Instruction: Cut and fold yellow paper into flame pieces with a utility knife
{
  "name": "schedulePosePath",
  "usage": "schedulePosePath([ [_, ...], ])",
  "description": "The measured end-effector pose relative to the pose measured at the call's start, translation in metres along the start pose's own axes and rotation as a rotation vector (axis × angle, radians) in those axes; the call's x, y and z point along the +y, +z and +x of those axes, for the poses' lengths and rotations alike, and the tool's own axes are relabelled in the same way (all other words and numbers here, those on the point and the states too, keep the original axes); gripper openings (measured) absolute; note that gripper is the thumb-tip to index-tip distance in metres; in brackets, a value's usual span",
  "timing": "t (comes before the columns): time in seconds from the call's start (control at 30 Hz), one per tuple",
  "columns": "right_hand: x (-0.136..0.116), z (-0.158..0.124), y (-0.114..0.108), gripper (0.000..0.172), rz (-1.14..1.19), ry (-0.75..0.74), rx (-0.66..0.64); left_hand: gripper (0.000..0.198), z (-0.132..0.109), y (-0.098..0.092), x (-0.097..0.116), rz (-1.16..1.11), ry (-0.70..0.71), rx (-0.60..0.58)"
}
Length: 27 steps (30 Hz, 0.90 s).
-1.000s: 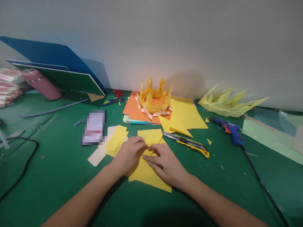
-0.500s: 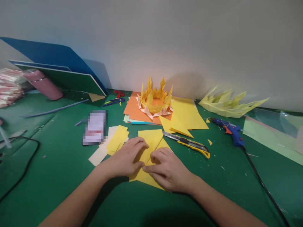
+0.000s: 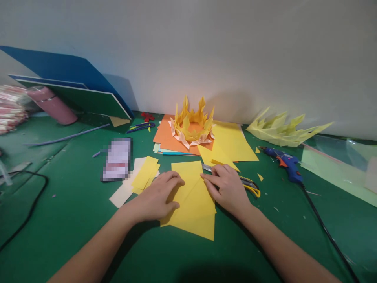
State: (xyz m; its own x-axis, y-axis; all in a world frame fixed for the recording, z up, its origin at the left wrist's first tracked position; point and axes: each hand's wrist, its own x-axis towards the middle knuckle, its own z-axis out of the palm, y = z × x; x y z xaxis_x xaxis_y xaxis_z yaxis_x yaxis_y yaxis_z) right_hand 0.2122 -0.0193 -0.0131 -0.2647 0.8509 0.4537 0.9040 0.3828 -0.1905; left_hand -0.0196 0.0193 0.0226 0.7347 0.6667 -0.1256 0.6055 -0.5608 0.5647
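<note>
A yellow sheet of paper with a faint diagonal crease lies in front of me, over another yellow sheet showing at its lower edge. My left hand rests open on the left side of the paper, with thumb and fingers apart. At the paper's upper right edge, the thumb and forefinger of my right hand come together on the edge. Behind that hand lies a yellow utility knife, partly hidden by it.
A yellow paper crown stands on orange sheets. A pale yellow folded crown and a blue glue gun lie right. Paper strips, a blurred phone and a pink bottle are left.
My right hand has moved up and right, from the middle of the paper to its right edge. The folded right part of the sheet now lies opened out. My left hand stays put.
</note>
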Motion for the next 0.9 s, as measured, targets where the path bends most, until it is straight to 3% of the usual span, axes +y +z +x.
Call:
schedulePosePath([
  [0.2,0.001,-0.003,0.004,0.026,0.044,0.009,0.030,0.040,0.002,0.001,-0.002,-0.037,0.037,0.018],
  [0.27,0.001,-0.003,0.006,0.027,0.038,-0.003,0.036,0.038,0.006,0.005,-0.003,-0.043,0.031,0.076],
  [0.37,0.000,-0.004,0.008,0.026,0.046,-0.010,0.040,0.055,0.014,0.015,-0.009,0.040,-0.097,0.374],
  [0.43,0.000,-0.004,0.009,0.027,0.058,-0.010,0.042,0.068,0.017,0.020,-0.014,0.119,-0.159,0.460],
  [0.57,-0.001,-0.003,0.009,0.026,0.076,-0.010,0.048,0.075,0.018,0.021,-0.020,0.200,-0.187,0.432],
  [0.9,-0.001,-0.003,0.009,0.024,0.100,-0.010,0.026,0.060,0.017,0.016,-0.011,0.124,-0.162,0.348],
])
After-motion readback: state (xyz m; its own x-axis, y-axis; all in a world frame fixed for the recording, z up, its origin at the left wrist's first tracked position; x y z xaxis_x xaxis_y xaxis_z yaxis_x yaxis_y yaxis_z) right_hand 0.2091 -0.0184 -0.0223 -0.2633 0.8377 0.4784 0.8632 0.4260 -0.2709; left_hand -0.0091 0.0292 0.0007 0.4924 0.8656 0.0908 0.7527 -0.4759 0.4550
